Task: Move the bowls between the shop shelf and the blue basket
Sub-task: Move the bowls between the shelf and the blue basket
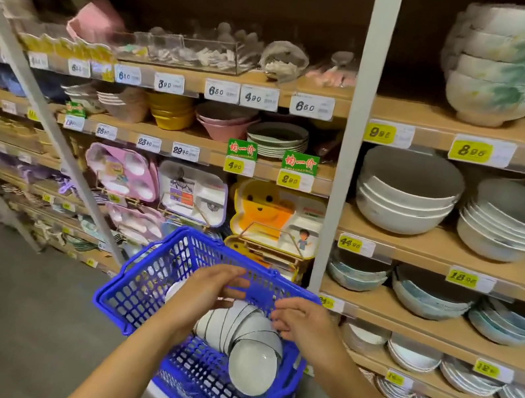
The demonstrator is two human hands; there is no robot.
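A blue plastic basket (150, 280) stands low in front of the shop shelf (452, 262). Inside it a row of several white bowls with dark rims (251, 339) lies tipped on its side, the nearest bowl's mouth facing me. My left hand (207, 290) hovers over the far end of the row, fingers spread and curled, touching the basket's far rim area. My right hand (306, 324) is at the right end of the row, fingertips against the bowls. Neither hand has lifted a bowl clear.
Stacks of large grey-white bowls (407, 195) and blue-tinted bowls (429, 296) fill the right shelves. Child trays (192, 197) and pink and yellow dishes sit on the left shelves. A white upright post (344, 178) divides the bays. Grey floor (9, 313) lies left.
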